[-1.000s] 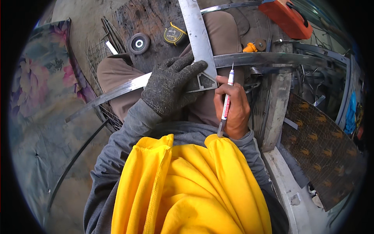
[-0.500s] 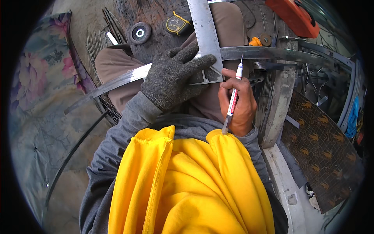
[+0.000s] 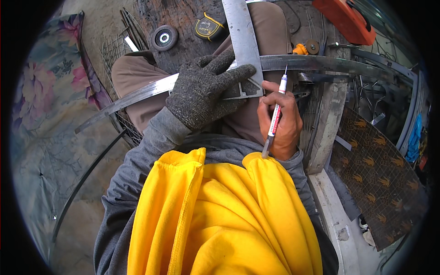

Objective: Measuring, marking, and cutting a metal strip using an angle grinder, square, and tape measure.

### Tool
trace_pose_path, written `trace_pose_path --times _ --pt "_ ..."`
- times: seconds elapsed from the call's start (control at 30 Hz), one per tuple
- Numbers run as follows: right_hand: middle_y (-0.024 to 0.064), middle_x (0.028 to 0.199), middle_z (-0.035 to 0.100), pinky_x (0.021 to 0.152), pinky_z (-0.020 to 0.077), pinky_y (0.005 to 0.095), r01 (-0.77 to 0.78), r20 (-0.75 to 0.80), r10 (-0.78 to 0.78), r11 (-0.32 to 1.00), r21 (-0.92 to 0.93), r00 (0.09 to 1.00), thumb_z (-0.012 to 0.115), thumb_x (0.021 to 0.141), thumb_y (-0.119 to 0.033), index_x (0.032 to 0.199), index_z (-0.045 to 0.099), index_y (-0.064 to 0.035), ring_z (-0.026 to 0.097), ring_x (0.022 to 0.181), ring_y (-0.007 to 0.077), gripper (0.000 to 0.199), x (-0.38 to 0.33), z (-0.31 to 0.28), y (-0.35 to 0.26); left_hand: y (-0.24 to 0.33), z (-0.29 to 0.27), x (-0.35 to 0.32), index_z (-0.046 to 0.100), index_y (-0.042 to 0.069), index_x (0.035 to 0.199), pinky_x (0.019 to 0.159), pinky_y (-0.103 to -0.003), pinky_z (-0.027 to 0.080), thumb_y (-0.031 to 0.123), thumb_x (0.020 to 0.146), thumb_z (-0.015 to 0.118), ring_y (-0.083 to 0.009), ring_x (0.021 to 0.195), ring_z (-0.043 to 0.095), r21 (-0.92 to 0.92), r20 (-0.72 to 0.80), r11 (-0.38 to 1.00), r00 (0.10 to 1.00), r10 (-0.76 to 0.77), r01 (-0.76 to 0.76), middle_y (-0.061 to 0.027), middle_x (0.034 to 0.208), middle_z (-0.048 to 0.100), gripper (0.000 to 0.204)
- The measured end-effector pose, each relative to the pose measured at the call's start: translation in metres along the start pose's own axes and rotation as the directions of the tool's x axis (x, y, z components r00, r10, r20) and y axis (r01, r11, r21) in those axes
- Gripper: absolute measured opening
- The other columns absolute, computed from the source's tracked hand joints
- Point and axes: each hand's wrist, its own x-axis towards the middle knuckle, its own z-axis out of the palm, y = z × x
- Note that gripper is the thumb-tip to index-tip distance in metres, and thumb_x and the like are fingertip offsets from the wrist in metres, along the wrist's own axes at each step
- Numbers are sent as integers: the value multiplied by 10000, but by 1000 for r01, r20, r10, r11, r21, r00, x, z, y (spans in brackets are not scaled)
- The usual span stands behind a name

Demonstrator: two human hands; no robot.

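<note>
My left hand [image 3: 204, 91], in a dark grey knit glove, presses flat on a metal try square [image 3: 243, 41] whose blade runs up the picture. The square lies across a long curved steel strip [image 3: 137, 94] resting over my knees. My bare right hand [image 3: 279, 121] holds a red and white marker pen [image 3: 276, 114] upright, its tip touching the strip just right of the square's blade. My yellow top and grey sleeves fill the lower part of the view.
A yellow and black tape measure [image 3: 208, 27] and a round grinding disc [image 3: 163, 37] lie on a dark board ahead. An orange power tool [image 3: 346, 20] sits top right. Patterned mesh sheet [image 3: 380, 178], metal bars and a floral cloth [image 3: 50, 87] surround me.
The view has shifted so hands and strip sit slightly lower. My right hand has brought the pen tip up against the strip beside the square. The left hand stays pressed on the square.
</note>
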Motion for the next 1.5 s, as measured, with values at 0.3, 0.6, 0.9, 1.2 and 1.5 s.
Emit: trace_pose_path --times 0.3,0.6,0.9,1.2,1.5 --pt "170 1134 744 944 593 435 -7 3 7 1000 -4 1000 745 806 124 1067 591 -53 748 1045 350 351 1 0 -1 1 1 0 676 257 1442 1058 -517 530 284 774 894 -447 1268 627 -5 -19 1000 1000 -3 3 -181 1586 535 704" --pt "164 1090 740 803 593 358 -67 59 62 993 95 996 643 1004 -76 1198 681 -4 752 916 280 210 16 -20 -10 4 -6 4 670 210 1441 1050 -522 539 229 735 887 -463 1245 637 -63 12 998 1000 -22 23 -183 1534 576 739" --pt "170 1015 774 844 600 351 -276 77 268 950 142 960 622 1014 -123 1172 703 16 774 929 240 226 28 -26 -17 3 0 0 691 265 1429 1050 -533 551 245 744 901 -471 1244 639 -6 -36 999 999 -34 33 -183 1533 581 716" --pt "168 952 790 793 618 344 -235 90 229 971 54 969 652 996 -99 1168 701 25 801 888 251 218 34 -21 -16 -1 1 0 671 240 1439 1031 -534 544 236 763 872 -467 1223 653 -20 -37 1000 999 -18 17 -159 1554 573 706" --pt "187 970 755 762 602 381 -204 86 205 979 -19 975 679 970 -88 1151 718 25 761 847 287 218 49 -14 -17 -1 5 -1 665 233 1441 1039 -535 541 227 737 870 -462 1240 641 -2 -38 1000 999 -18 18 -157 1553 571 733"
